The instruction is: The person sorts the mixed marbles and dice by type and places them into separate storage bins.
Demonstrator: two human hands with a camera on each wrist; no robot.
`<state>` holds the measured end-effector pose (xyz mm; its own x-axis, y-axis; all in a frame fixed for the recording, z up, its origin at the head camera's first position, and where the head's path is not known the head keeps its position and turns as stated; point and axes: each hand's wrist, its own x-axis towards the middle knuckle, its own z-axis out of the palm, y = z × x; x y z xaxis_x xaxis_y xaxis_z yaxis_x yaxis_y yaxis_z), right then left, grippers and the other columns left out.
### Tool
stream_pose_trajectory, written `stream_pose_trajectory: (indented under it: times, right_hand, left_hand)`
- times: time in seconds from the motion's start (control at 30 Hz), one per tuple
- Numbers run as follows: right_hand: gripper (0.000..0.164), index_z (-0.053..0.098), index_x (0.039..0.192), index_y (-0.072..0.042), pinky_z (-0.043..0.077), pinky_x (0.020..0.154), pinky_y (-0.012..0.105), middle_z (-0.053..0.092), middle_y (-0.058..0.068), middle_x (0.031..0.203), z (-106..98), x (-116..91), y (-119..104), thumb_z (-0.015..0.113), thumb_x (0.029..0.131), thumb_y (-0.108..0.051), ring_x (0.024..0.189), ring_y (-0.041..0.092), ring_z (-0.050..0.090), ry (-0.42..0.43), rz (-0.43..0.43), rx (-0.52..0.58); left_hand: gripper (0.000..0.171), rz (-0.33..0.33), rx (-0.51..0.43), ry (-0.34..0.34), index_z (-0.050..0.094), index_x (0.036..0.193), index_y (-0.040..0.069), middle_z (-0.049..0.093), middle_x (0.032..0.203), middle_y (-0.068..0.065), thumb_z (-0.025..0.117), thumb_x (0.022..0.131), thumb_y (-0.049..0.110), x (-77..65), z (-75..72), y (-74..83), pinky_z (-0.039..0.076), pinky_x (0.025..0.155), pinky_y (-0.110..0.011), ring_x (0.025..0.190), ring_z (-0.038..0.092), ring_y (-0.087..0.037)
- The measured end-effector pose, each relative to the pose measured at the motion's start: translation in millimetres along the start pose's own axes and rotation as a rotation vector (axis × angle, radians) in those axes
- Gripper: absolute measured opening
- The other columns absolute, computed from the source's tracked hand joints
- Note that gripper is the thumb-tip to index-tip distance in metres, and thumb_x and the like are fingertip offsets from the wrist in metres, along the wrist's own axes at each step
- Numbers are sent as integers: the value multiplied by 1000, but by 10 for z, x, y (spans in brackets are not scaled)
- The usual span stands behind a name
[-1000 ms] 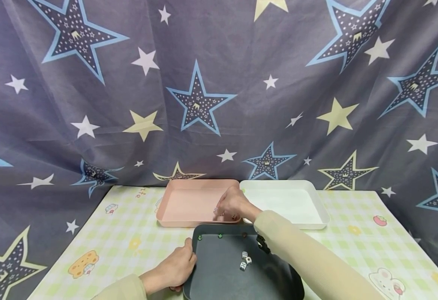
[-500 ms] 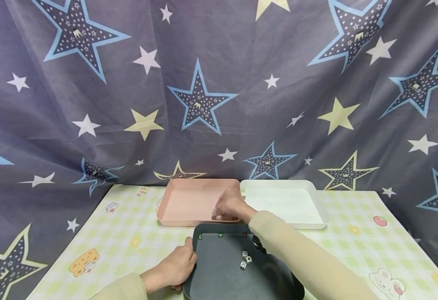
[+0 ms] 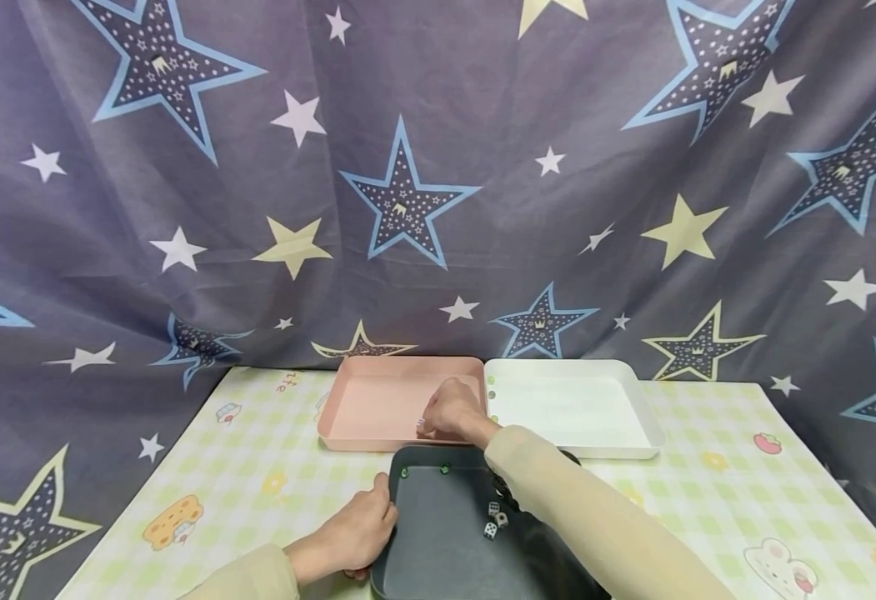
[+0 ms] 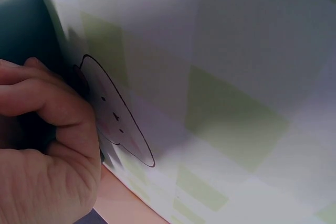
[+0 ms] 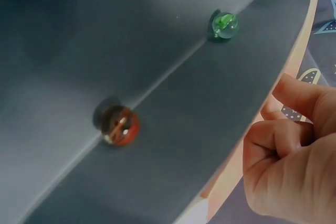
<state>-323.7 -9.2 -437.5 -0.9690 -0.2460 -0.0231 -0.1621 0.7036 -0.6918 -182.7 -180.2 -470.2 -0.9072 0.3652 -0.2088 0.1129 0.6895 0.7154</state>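
Note:
My right hand (image 3: pixel 453 412) is low inside the pink tray (image 3: pixel 377 400), near its front right part. A small white die (image 3: pixel 420 422) shows at its fingertips, pinched by them; in the right wrist view the curled fingers hide it. My left hand (image 3: pixel 358 525) grips the left rim of the dark grey tray (image 3: pixel 453 558). Lying in that tray are several white dice (image 3: pixel 490 530) with dark pips and two green marbles (image 3: pixel 444 468) along the far edge. An orange-brown marble (image 5: pixel 119 125) lies there too, seen in the right wrist view.
A white tray (image 3: pixel 573 404) stands right of the pink one, with several small greenish marbles (image 3: pixel 491 395) along its left side. A checked cloth (image 3: pixel 257 467) covers the table. Behind hangs a star-patterned curtain (image 3: pixel 377 308).
The right hand has shifted slightly left inside the pink tray with the die at its fingertips, uncovering marbles in the white tray. The left hand keeps its grip on the grey tray.

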Motion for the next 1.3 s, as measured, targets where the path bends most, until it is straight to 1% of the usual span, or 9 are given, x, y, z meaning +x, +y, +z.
stream_pose_trajectory:
  times: [0.1,0.27,0.4,0.63,0.7,0.83,0.97,1.1,1.3]
  right_hand:
    - [19,77,63,-9,38,47,22,68,-2,56,6,3,-25,91,74,-2,51,12,51,13,10,-7]
    - [19,77,64,-10,42,50,23,65,-7,54,12,9,-36,91,76,-5,53,12,52,30,17,-16]
    - [19,77,65,-10,39,49,23,65,-8,54,8,27,-24,92,77,-6,52,11,50,33,23,-18]
    - [12,82,75,-11,43,51,20,70,-9,63,-115,14,4,90,82,-15,58,8,58,57,-21,-57]
    - [11,83,77,-10,45,52,21,72,-7,65,-170,8,5,90,83,-15,60,10,62,52,-22,-30]
    - [12,82,77,-5,47,53,23,75,3,71,-279,-16,2,87,85,-12,65,14,64,35,-30,56]
    - [15,82,75,-4,41,48,25,77,9,77,-355,-37,8,86,87,-13,61,15,58,33,-12,99]
    - [15,82,77,-5,38,47,26,77,6,78,-393,-66,25,86,87,-16,62,15,55,14,22,115]
    - [15,81,75,-9,45,53,27,75,-1,76,-404,-159,24,88,85,-18,71,17,61,10,1,117]
  left_hand:
    - [12,15,-4,0,44,111,-1,57,53,-9,34,110,6,9,0,3,35,26,-24,29,43,-5]
    - [13,9,-4,5,44,114,-3,57,53,-9,35,110,6,16,1,26,36,26,-24,29,43,-5]
    - [12,8,-1,4,43,114,-2,57,52,-8,36,111,8,17,2,48,37,27,-25,29,44,-6]
    - [11,13,-3,1,42,112,-1,57,54,-10,36,111,8,15,-3,49,38,27,-26,29,45,-7]
    - [11,12,-2,2,43,112,-1,57,54,-10,36,111,7,17,-5,45,37,27,-25,29,45,-6]
    - [13,5,-1,0,44,113,-3,57,54,-9,35,110,7,21,-15,39,36,27,-23,29,44,-6]
    - [12,0,1,-1,43,112,-1,57,54,-10,35,111,8,11,-20,31,36,27,-25,30,43,-6]
    - [11,3,0,5,42,111,-1,57,54,-10,36,112,8,-3,-11,25,37,27,-26,30,44,-6]
    - [11,-8,5,6,42,111,-1,57,56,-10,36,111,8,-5,2,15,39,28,-25,30,45,-6]
